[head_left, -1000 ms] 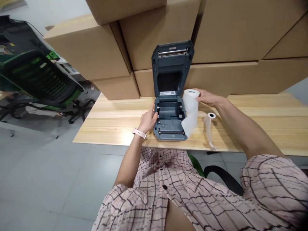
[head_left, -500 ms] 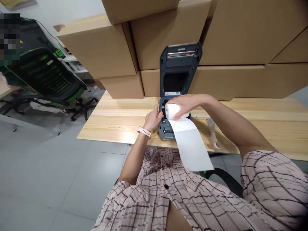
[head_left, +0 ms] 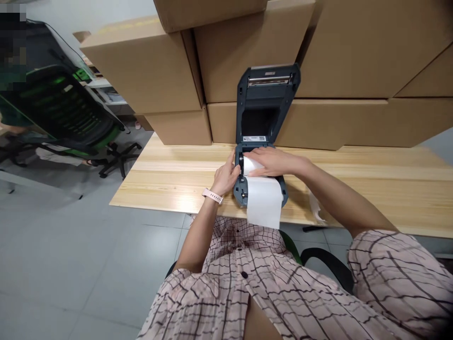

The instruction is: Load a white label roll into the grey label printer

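White paper roll (head_left: 250,165), in open printer (head_left: 240,194).
Lies crosswise directly beneath right hand (head_left: 274,161), fingers spread over it; left hand (head_left: 225,177) farther, thumb and forefinger apart at printer's left rim.

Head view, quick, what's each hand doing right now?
Left hand: against the left edge of the printer; grip can't be told.
Right hand: open, fingers over the white paper roll.
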Tool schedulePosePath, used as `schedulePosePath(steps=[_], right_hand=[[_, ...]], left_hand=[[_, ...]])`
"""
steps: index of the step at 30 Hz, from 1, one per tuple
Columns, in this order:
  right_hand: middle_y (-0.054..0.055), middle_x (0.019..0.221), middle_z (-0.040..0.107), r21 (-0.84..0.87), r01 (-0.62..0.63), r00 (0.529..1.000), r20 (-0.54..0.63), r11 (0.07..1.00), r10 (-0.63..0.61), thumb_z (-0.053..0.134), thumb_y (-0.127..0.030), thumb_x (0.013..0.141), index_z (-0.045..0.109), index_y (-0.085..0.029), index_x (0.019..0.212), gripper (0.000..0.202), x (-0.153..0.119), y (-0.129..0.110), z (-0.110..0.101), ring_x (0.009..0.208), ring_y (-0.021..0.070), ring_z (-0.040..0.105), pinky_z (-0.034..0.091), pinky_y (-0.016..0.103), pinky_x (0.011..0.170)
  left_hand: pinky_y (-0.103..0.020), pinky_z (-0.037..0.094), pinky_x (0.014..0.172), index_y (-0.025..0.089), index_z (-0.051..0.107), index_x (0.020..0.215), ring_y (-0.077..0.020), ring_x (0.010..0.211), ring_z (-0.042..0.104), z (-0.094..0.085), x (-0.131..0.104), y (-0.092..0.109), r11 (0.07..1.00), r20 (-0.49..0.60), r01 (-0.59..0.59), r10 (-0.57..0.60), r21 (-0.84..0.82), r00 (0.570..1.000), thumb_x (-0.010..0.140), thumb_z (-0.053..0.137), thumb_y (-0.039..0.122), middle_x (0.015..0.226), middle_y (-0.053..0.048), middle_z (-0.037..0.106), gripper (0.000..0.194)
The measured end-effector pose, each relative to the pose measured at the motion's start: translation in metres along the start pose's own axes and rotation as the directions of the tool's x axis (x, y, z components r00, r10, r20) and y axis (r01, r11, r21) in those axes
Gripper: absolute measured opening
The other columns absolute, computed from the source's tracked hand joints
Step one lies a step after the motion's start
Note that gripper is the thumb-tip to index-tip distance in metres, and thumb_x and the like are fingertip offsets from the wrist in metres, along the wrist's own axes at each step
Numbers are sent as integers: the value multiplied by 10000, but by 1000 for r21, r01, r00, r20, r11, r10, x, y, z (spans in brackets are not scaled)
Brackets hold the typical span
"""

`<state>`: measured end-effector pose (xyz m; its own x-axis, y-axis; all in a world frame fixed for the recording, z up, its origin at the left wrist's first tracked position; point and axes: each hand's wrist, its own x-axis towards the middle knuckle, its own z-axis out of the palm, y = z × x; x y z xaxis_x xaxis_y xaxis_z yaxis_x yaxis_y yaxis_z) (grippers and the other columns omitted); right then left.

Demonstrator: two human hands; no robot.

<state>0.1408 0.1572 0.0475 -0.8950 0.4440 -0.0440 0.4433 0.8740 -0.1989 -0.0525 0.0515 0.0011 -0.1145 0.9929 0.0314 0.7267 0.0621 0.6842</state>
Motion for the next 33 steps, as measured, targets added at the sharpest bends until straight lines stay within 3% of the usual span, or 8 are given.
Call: schedulePosePath(steps=[3,7,10,13,16,21,28,33], right_hand=[[188,1563,598,-14,50,989,-137,999,-52,498,-529,1062,594,-195,1498,558,-35,-28,16,1422,403,566,456,602,1153],[140,1602,575,21,1,983,-186,1000,3,412,-553,1096,578,-262,1529,547,-73,-68,40,1461,353,564,514,585,1151],[195,1659,493,-6,-116,962,-249,993,111,349,-552,1109,561,-173,1540,612,-82,-91,55,1533,370,490,469,597,1217],[163,1664,496,11,-190,931,-314,982,184,359,-573,1097,558,-220,1545,604,-79,-104,67,1567,367,448,460,602,1236],[128,1667,500,38,-212,908,-363,977,211,371,-594,1088,547,-288,1556,586,-77,-109,76,1578,361,432,476,622,1220],[162,1666,493,28,-194,908,-374,981,190,357,-585,1099,563,-234,1542,603,-79,-107,79,1581,354,429,477,609,1218],[144,1672,490,16,-186,904,-390,982,178,352,-598,1100,586,-217,1526,616,-82,-103,80,1581,324,432,485,566,1214],[134,1671,495,9,-192,897,-403,981,179,386,-588,1095,601,-218,1521,603,-81,-103,83,1580,315,433,485,535,1218]], left_hand=[[-331,459,821,177,303,1694,-221,809,634,1,-1,-2,1000,0,-8,8,-29,1000,1009,403,338,790,-5,670,711],[-338,461,808,199,336,1685,-223,781,631,1,-2,-2,997,-4,-13,13,-70,1000,1010,407,340,787,-4,677,692],[-330,459,803,183,371,1668,-219,797,636,2,-2,-2,994,-7,0,-1,-109,1000,1008,420,331,814,-17,692,679],[-320,452,785,178,397,1654,-217,806,635,3,-4,0,991,-15,19,-21,-130,1000,1014,424,335,834,-26,696,660],[-325,457,800,183,421,1642,-221,825,649,4,-6,2,993,-40,40,-45,-110,998,1031,421,371,859,-36,710,640],[-353,488,849,188,438,1635,-242,892,681,5,-9,3,983,-38,118,-125,-140,991,1045,433,419,966,-70,747,634],[-406,493,1044,135,431,1631,-263,1130,674,22,-2,-14,916,-91,87,-133,-393,987,1002,546,440,1293,-157,713,708],[-411,476,1133,165,443,1620,-275,1292,642,32,1,-24,809,-50,61,-111,-585,993,1005,570,464,1467,-158,654,696]])
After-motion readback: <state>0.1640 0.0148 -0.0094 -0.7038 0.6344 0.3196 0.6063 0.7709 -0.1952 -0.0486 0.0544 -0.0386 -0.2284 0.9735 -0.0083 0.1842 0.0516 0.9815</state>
